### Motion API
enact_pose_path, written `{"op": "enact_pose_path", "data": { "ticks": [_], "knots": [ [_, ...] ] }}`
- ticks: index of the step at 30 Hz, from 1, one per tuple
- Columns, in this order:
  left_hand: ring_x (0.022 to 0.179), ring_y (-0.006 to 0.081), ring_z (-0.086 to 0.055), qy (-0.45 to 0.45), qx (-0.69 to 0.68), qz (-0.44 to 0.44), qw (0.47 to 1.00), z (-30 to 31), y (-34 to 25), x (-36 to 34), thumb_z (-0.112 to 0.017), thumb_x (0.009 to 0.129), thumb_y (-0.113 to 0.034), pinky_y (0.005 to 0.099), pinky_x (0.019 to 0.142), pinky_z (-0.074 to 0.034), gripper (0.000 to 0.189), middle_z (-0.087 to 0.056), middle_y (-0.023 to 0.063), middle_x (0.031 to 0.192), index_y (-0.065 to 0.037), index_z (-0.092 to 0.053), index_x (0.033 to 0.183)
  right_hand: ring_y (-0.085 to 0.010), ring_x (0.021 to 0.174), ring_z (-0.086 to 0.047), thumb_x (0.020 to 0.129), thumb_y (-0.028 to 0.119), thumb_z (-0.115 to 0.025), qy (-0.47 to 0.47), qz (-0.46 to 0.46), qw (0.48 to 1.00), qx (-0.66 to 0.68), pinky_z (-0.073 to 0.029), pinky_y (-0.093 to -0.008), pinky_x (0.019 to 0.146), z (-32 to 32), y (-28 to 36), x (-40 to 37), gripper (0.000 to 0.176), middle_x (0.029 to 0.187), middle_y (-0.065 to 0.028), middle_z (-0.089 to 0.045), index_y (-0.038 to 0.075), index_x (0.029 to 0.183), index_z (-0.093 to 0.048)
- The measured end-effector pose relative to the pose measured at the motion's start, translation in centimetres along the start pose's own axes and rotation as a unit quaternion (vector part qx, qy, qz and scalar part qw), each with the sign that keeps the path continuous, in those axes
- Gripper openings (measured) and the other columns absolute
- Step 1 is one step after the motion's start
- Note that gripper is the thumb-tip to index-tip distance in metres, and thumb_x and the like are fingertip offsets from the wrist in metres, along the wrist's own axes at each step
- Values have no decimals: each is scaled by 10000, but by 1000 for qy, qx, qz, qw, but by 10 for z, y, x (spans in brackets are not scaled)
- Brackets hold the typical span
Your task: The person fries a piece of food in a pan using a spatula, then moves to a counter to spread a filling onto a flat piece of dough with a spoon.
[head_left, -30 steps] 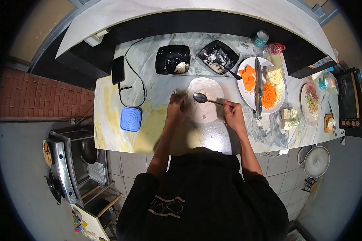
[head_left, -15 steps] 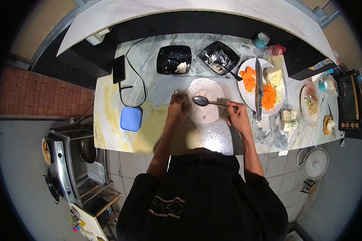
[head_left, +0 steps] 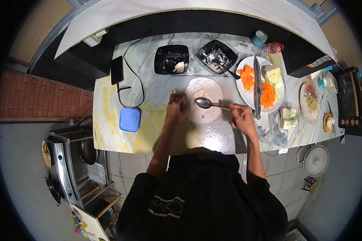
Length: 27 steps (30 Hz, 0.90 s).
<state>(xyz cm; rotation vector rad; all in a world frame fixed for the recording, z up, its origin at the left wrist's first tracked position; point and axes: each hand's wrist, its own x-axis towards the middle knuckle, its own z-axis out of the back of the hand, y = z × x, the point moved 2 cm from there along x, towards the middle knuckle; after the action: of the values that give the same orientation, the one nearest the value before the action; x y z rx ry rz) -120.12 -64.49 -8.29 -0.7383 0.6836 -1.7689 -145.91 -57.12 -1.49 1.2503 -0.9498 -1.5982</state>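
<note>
Your right hand (head_left: 241,116) grips the spoon (head_left: 213,104) by the handle, its bowl over the round wrapper (head_left: 205,114) mid-counter. Your left hand (head_left: 176,106) sits on the wrapper's left edge; you cannot tell its grip. Bare counter (head_left: 157,92) lies left, and the plate (head_left: 248,97) is close on the right.

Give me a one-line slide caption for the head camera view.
Right hand holds a spoon over a round white wrap while the left hand rests at its edge.
</note>
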Motion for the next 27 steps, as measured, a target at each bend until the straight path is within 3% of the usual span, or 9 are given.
{"op": "enact_pose_path", "data": {
  "ticks": [5,6,7,11,15,22,23,25,27],
  "knots": [
    [850,315,-607,3,-17,32,999,1,-3,1,-714,726,-69,378,762,-514,449,-523,177,1081,-62,-609,1162,-121,378,-498,926,196,-568,-12,27,993,-114,-386,-295,393,-5,-27,6,287,472,-50,-495,-76,891,-653],
    [855,313,-604,-5,-3,-3,1000,1,-2,2,-713,725,-65,377,761,-514,449,-524,177,1077,-61,-609,1162,-124,377,-498,921,192,-574,-16,46,988,-147,-382,-302,391,-5,-22,6,285,473,-52,-495,-81,906,-653],
    [860,312,-602,-13,11,-38,999,1,-1,1,-713,725,-61,375,760,-513,450,-526,177,1073,-61,-609,1163,-116,379,-498,924,181,-569,-20,31,992,-122,-376,-294,385,-2,-19,2,275,472,-49,-505,-78,886,-650],
    [852,311,-599,-11,-7,-15,1000,2,-4,0,-712,724,-51,373,752,-511,450,-528,178,1062,-54,-607,1162,-94,376,-471,936,178,-559,-60,-22,998,-14,-370,-263,378,9,-8,-7,263,476,-15,-492,-74,896,-622],
    [838,315,-595,-1,-13,-29,999,3,-1,-1,-679,747,-19,379,746,-506,427,-522,183,1057,-39,-599,1166,-94,368,-453,943,232,-566,-95,-10,994,52,-364,-263,373,15,-20,3,311,470,8,-456,-77,921,-590],
    [774,308,-586,2,-28,-10,1000,5,-11,-3,-671,772,-24,377,723,-492,425,-493,181,1061,-33,-579,1186,-97,367,-472,940,261,-573,-61,-10,997,-45,-351,-262,364,11,-19,4,344,469,-1,-456,-66,842,-616],
    [774,308,-586,2,-27,-8,1000,7,-10,-4,-671,772,-24,377,723,-492,425,-493,181,1061,-33,-579,1186,-99,364,-466,936,271,-578,-102,-4,995,-19,-350,-261,361,10,-16,0,358,465,-9,-455,-80,875,-604],
    [759,304,-586,10,3,-42,999,7,-12,-3,-693,766,-44,373,717,-490,445,-492,185,1080,-25,-570,1193,-99,366,-464,934,272,-581,-94,-10,995,14,-350,-261,358,14,-20,4,363,468,-13,-459,-90,908,-587],
    [770,308,-585,19,-10,-19,1000,7,-14,-3,-704,757,-53,377,722,-490,457,-493,186,1090,-24,-569,1193,-100,372,-458,932,282,-584,-85,-16,996,31,-351,-261,354,19,-26,10,410,480,-20,-466,-114,1016,-518]
  ]
}}
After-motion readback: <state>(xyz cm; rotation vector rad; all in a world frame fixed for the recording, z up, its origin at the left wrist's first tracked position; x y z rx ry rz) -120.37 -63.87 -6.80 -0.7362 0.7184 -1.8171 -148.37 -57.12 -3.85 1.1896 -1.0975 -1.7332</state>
